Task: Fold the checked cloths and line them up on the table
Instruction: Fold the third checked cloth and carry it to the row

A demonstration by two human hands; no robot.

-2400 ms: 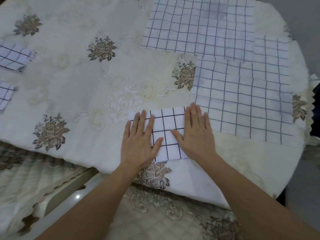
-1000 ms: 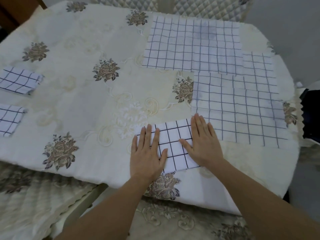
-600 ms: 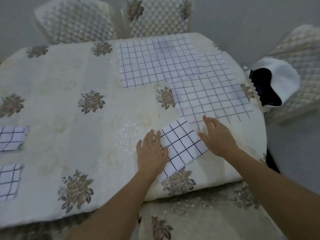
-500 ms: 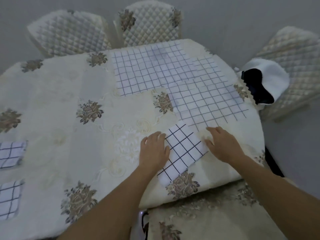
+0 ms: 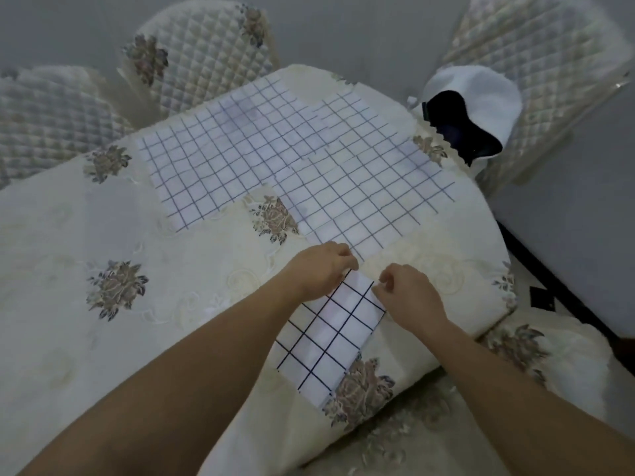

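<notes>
A folded checked cloth (image 5: 326,341) lies at the table's near edge, slanting toward me, its lower end hanging over the edge. My left hand (image 5: 318,273) pinches its far corner with curled fingers. My right hand (image 5: 410,295) pinches the far right edge of the same cloth. Beyond my hands several unfolded checked cloths (image 5: 295,159) lie flat and overlapping on the cream floral tablecloth (image 5: 113,235).
Quilted chairs stand behind the table, one at the back left (image 5: 206,49) and one at the right (image 5: 549,63) holding a white and black garment (image 5: 470,108). Another cushioned seat (image 5: 536,359) sits below the table's right edge.
My hands went from pressing flat on the folded cloth to pinching its far end. The cloth has turned and slid over the table's near edge. The view swung right, hiding the folded cloths at left.
</notes>
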